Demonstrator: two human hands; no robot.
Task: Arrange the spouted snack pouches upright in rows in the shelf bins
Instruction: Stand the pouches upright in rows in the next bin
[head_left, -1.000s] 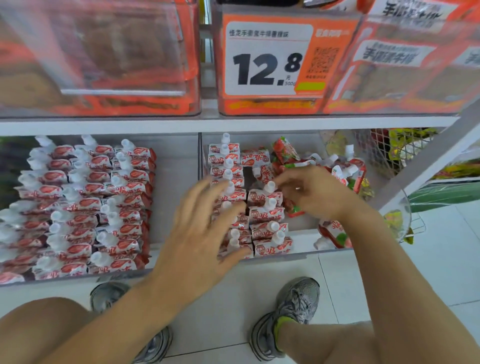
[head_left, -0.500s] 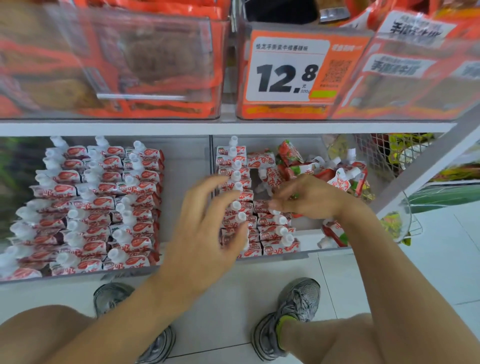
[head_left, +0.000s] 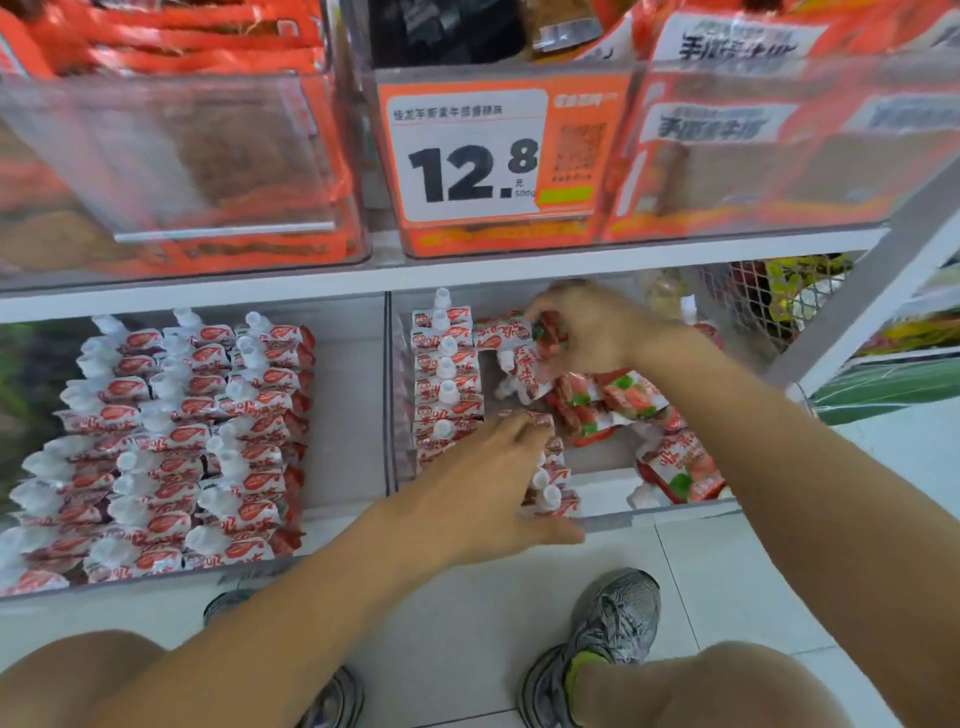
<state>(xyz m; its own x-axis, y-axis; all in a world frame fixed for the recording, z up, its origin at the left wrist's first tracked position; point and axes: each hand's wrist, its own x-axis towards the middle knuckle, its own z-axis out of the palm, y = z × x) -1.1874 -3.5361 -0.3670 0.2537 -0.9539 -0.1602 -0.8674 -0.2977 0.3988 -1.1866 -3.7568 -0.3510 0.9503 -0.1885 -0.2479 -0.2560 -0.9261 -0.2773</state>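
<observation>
Red-and-white spouted pouches with white caps fill two clear bins on the lower shelf. The left bin (head_left: 343, 525) holds three full upright rows (head_left: 182, 441). In the right bin (head_left: 613, 512) one upright row (head_left: 447, 374) runs along its left wall, with a second shorter row (head_left: 550, 488) beside it. My left hand (head_left: 483, 483) lies flat with straight fingers on the tops of these rows. My right hand (head_left: 587, 327) reaches to the back of the bin and grips a pouch (head_left: 530, 371) from the loose heap (head_left: 618, 405). Another loose pouch (head_left: 680, 473) lies at the front right.
Above, an upper shelf carries clear bins of orange snack packs (head_left: 208, 156) and a price tag (head_left: 467, 156) reading 12.8. A wire mesh basket (head_left: 753, 301) sits right of the shelf frame. My knees and grey shoes (head_left: 613, 629) are on the tiled floor below.
My right hand moved from the middle of the right bin to its back and took hold of a pouch. My left hand moved right and settled onto the rows. The camera moved closer.
</observation>
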